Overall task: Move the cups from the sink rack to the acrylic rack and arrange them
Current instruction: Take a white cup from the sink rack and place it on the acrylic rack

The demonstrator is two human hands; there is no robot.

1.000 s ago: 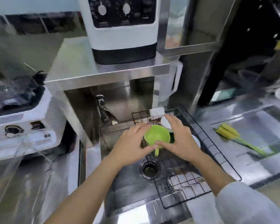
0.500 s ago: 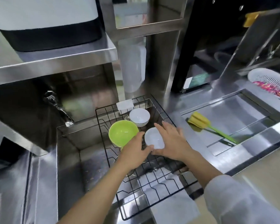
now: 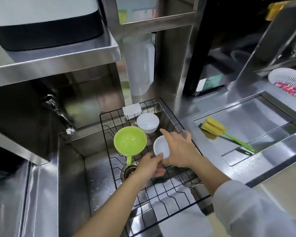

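Here, in the head view, a black wire sink rack (image 3: 162, 200) lies across a steel sink (image 3: 72, 168), and three cups are in its far part. The green cup (image 3: 130, 140) stands at the left of the rack, its opening up and its handle pointing toward the person. Just behind it to the right, near the back wall of the rack, stands a white cup (image 3: 147, 123), also with the opening up. The small white cup (image 3: 161, 148) is in front of that one, just beside the green cup, and both hands are on it. The right hand (image 3: 179, 149) covers its right side from above; the palm lies against the cup, while the index finger points out straight to the far left and the other fingers are spread loose over the rack wires. The left hand (image 3: 149, 165) comes from below with its fingers curled, and the fingertips touch the near rim of the small cup; if they really pinch it, one cannot tell. A white sleeve (image 3: 256, 209) covers the right forearm, and the left forearm is bare. A faucet (image 3: 58, 113) hangs over the left back corner of the sink. On the steel counter to the right lies a yellow sponge brush (image 3: 214, 128) with a green handle, well apart from the rack, and a white basket (image 3: 287, 79) sits at the far right edge.
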